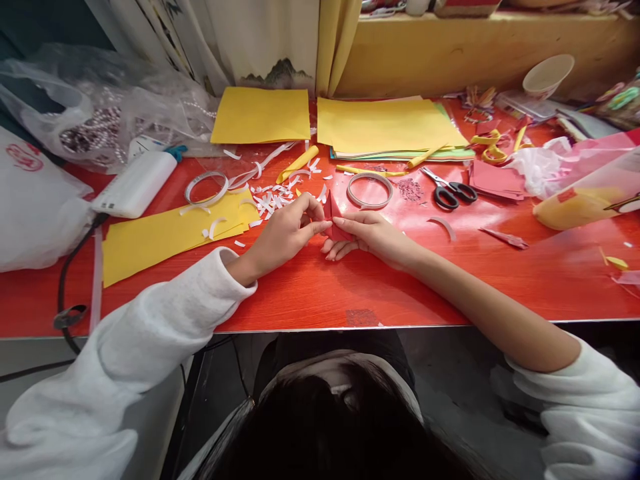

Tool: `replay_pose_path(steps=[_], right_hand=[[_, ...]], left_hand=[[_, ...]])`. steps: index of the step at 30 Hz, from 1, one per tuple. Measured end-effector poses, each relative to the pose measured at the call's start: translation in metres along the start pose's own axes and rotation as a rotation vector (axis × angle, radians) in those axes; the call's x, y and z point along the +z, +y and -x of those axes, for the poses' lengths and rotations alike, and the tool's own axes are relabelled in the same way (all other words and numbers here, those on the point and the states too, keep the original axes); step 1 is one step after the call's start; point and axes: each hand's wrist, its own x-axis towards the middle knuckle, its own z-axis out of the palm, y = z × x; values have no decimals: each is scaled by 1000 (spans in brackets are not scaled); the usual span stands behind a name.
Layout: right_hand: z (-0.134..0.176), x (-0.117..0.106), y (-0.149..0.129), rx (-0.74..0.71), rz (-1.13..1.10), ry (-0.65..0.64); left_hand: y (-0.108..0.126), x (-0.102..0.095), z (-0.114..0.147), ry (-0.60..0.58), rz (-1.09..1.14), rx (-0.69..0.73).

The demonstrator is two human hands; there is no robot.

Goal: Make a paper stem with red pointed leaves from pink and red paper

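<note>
Above the middle of the red table, a small folded piece of red paper (334, 215) is held between both hands. My left hand (286, 235) pinches its left side with thumb and forefinger. From the right, my right hand (373, 235) grips it between thumb and fingers, with the lower fingers spread underneath. Part of the paper is hidden by the fingers. Just behind the hands lies a roll of double-sided tape (370, 191). White paper scraps (273, 200) are strewn beside my left hand. Black-handled scissors (450, 190) rest beyond my right hand.
Yellow sheets (385, 125) are stacked at the back, with another yellow sheet (263, 115) beside them. Long yellow strips (165, 237) and a second tape roll (206, 189) lie left, near a white power strip (136, 183). Red paper squares (497, 179) and a yellow paper cone (575, 203) are right.
</note>
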Motion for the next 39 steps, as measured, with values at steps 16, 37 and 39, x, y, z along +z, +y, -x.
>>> replay_pose_path(steps=[16,37,39], right_hand=[[2,0,-4,2,138,-34],[1,3,-8,37,220,-87],[2,3,-8,36,239,-105]], left_hand=[[2,-2,-4,-137,241,-303],[10,-1,-1,-111,101,-221],[11,0,-1,-138,129,-223]])
